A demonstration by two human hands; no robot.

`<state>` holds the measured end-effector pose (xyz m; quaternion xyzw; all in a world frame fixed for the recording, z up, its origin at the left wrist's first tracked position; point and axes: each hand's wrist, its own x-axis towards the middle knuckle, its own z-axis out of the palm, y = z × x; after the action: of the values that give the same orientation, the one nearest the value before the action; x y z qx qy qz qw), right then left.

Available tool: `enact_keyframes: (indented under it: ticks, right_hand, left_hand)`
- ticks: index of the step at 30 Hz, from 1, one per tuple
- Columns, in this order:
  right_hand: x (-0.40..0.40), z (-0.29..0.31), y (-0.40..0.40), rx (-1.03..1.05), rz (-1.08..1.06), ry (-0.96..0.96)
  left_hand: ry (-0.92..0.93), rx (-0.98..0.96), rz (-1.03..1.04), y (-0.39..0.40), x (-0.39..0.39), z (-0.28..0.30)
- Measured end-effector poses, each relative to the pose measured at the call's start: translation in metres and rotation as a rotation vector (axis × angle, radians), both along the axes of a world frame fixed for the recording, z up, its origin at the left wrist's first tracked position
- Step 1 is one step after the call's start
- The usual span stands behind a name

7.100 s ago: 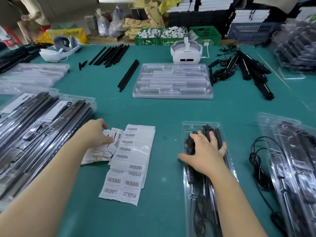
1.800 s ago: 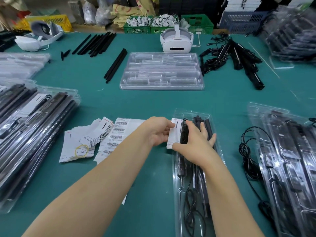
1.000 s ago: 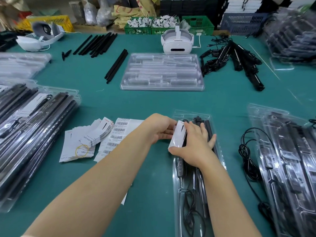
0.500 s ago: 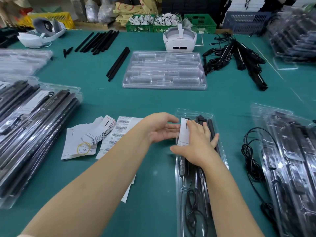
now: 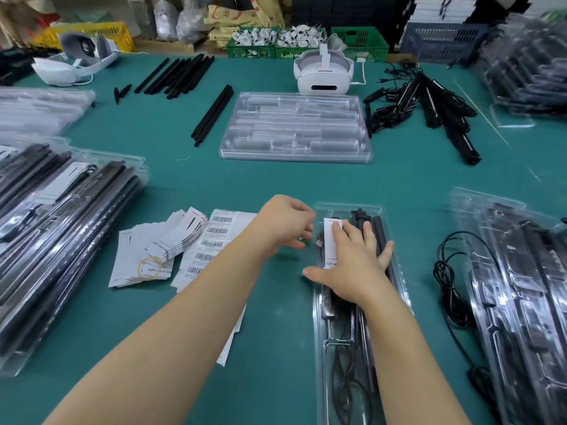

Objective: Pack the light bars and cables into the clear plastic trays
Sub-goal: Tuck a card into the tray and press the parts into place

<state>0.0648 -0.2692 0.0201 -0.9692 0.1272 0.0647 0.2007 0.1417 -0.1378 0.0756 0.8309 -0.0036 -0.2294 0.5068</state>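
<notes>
Centrally, head view: the right hand [image 5: 352, 265] lies flat, fingers straight, pressing a white card [image 5: 332, 240] onto light bars [image 5: 379, 237] in the clear tray [image 5: 402, 289] on the table [image 5: 276, 179]. The left hand [image 5: 285, 223], loosely curled, holds nothing. Seating the card squarely likely calls for even downward pressure.

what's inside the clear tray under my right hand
The tray holds black light bars, a coiled black cable and a white card pressed down by the right hand, which covers the middle.
</notes>
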Motion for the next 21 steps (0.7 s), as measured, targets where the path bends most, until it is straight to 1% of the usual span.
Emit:
enact_keyframes:
  ticks: [2,3,4,5,8,10,13,18,21]
  right_hand:
    - [0.000,-0.001,0.001,-0.022,0.008,0.001]
    - [0.000,-0.001,0.001,-0.026,0.011,0.001]
    - [-0.001,0.000,0.001,-0.028,0.013,0.004]
    - [-0.001,0.000,0.002,-0.032,0.014,0.007]
    - [-0.001,0.001,0.002,-0.036,0.012,0.017]
    - [-0.001,0.001,0.002,-0.032,0.016,0.018]
    - [-0.002,0.001,0.001,-0.027,0.018,0.022]
    - [-0.003,0.000,0.001,0.002,0.005,0.014]
    - [-0.004,0.000,-0.001,0.011,0.023,0.018]
  left_hand:
    - [-0.347,0.301,-0.021,0.007,0.004,0.003]
    - [-0.460,0.392,-0.039,0.010,0.005,0.004]
    - [-0.486,0.427,-0.070,0.011,0.005,0.005]
    - [-0.436,0.423,-0.109,0.011,0.004,0.005]
    - [-0.123,0.330,-0.159,0.005,0.001,-0.005]
    - [-0.038,0.284,-0.147,-0.002,0.000,-0.011]
    - [-0.099,0.318,-0.130,-0.011,-0.001,-0.016]
    - [-0.228,0.494,-0.236,-0.022,0.002,-0.013]
    - [-0.254,0.527,-0.265,-0.025,0.004,-0.012]
